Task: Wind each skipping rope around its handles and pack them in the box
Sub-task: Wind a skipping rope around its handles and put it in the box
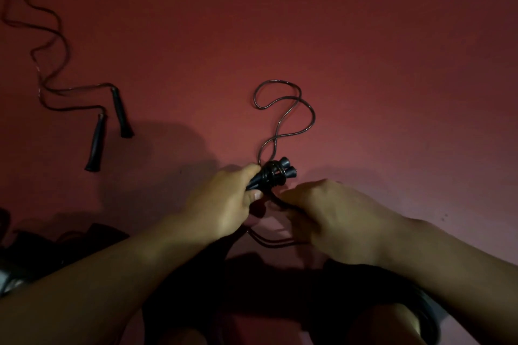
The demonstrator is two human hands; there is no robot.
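Surface: dark red surface (364, 36) fills the view, dimly lit.
Left hand: left hand (224, 204) holds the pair of black handles (276, 175) together; its fingers are curled around their lower ends, so this grip is clamped on the handles.
Handles: they lie side by side, near the centre, their wide ends pointing to about 2 o'clock, with several turns of rope already around them.
Right hand: right hand (330, 218) is just beside the handles, at 4 o'clock from them; its fingers pinch the rope (283, 120) below the bundle.
Rope: the free part makes a curly loop on the surface at 12 o'clock from the handles.
Second rope: second skipping rope (56, 64) lies unwound at 10 o'clock, well apart, its two black handles near each other.
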